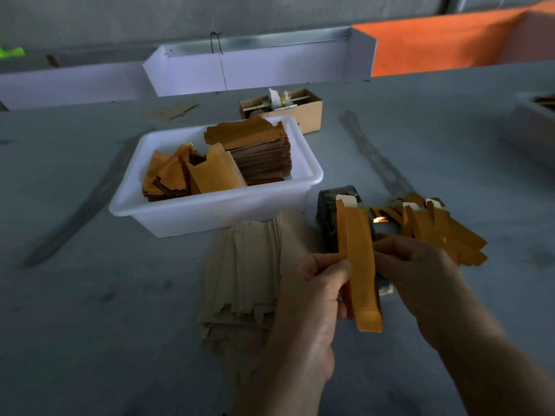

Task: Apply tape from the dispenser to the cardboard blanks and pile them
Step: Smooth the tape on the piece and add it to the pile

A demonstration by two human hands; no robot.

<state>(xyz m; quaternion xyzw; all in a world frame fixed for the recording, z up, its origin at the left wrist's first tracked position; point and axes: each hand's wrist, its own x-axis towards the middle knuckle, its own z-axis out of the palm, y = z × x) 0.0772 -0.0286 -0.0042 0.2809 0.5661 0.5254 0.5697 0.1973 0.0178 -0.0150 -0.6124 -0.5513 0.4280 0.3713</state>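
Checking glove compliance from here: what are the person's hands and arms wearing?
Nothing that shows. The left hand and right hand are bare, with no gloves, rings or watch visible. Both forearms are uncovered to the frame edge, with no sleeves in view.

Grey tabletop (90,295) w/ dark smears is stretching across the view. A small brown cardboard box (303,111) holding a stick and white scraps is sitting at 12 o'clock, w/ a white folded panel (255,72) standing just behind it. An orange board (435,40) is showing at 1 o'clock, a green scrap (12,51) at 10 o'clock, and a blurry grey bin (531,127) at 2 o'clock.
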